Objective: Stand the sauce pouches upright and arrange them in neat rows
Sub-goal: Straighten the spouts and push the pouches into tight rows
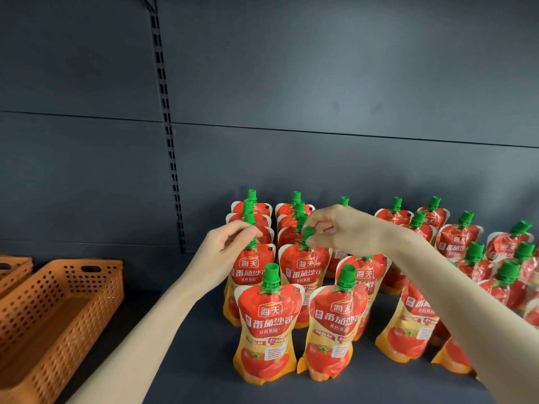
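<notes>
Dark shelf (204, 374) carrying red sauce pouches (269, 322) standing upright in rows at centre and right; two orange perforated baskets (58, 310) sitting at left

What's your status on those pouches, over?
Both busy: left hand pinching left pouch by its cap, right hand pinching right pouch likewise. Most pouches standing. Off left, orange basket, not blocking.

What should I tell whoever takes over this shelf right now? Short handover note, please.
Left hand pinches the cap of the left-column pouch; right hand pinches the cap of the neighbouring pouch. Both pouches are upright on the shelf.
Done: the two left columns stand in rows, front pair included.
Left: the right-side pouches are unevenly spaced, some tilted; line them up.
Orange basket sits at the left.
</notes>
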Action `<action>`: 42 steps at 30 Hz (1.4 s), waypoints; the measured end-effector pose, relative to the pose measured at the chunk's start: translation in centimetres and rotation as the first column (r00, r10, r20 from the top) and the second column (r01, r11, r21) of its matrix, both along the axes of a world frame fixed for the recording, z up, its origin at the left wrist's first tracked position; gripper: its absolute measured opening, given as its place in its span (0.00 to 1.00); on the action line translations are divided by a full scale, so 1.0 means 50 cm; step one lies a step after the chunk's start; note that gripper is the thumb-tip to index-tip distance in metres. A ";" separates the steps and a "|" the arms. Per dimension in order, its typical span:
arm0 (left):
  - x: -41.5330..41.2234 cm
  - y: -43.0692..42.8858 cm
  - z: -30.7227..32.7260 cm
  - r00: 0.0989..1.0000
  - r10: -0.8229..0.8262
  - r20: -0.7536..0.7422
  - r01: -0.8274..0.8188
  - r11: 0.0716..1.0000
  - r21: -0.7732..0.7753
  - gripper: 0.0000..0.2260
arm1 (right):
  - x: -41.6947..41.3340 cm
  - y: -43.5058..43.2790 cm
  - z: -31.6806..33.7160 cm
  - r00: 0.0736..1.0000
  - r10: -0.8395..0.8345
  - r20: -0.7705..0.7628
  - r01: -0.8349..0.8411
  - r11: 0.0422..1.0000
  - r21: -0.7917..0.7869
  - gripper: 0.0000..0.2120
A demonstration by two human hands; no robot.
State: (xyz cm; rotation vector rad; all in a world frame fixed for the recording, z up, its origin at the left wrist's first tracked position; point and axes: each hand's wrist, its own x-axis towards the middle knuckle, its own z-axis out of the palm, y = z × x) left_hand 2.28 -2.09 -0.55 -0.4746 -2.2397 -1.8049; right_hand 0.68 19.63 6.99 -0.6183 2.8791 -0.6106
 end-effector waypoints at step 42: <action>0.028 -0.030 -0.006 0.952 0.168 -0.256 -0.180 0.983 -0.024 0.10 | 0.069 0.024 0.008 0.951 -0.111 -0.290 0.036 0.967 -0.251 0.10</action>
